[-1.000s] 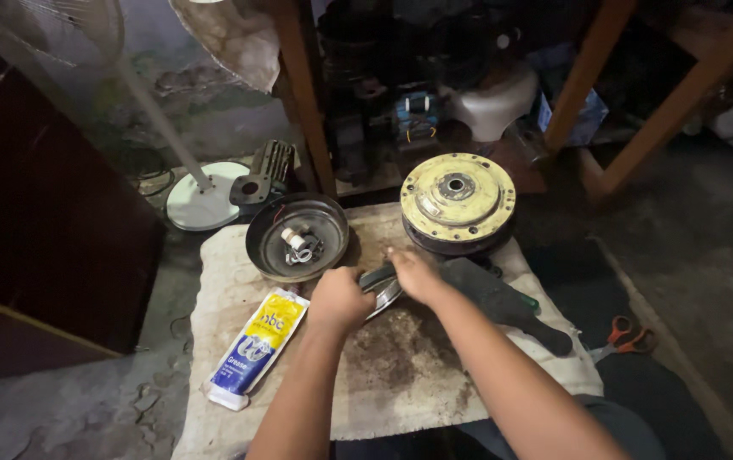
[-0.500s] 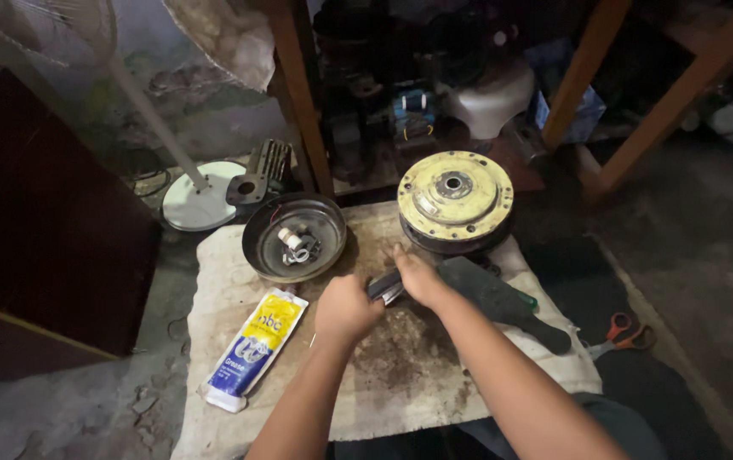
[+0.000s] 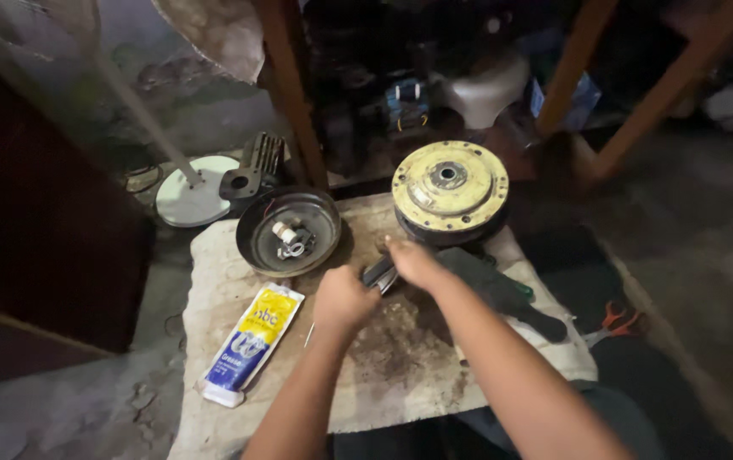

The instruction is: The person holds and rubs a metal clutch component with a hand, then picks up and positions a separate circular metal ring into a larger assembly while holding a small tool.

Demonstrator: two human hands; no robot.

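On stained cloth [image 3: 400, 375] spread over the floor, head view: left hand [image 3: 343, 300] fisted, right hand [image 3: 416, 262] curled, both closed on a small grey metal part [image 3: 379, 274], probably a tool, held between them just above the cloth's middle. Just beyond the hands, dark round drum [image 3: 290, 232] with loose bits inside; beside it to the right, yellow-faced disc assembly [image 3: 450, 189]. Left of the hands, blue-and-yellow grease tube [image 3: 251, 342] lying flat. Orange-handled pliers [image 3: 615, 324] at right, off the cloth.
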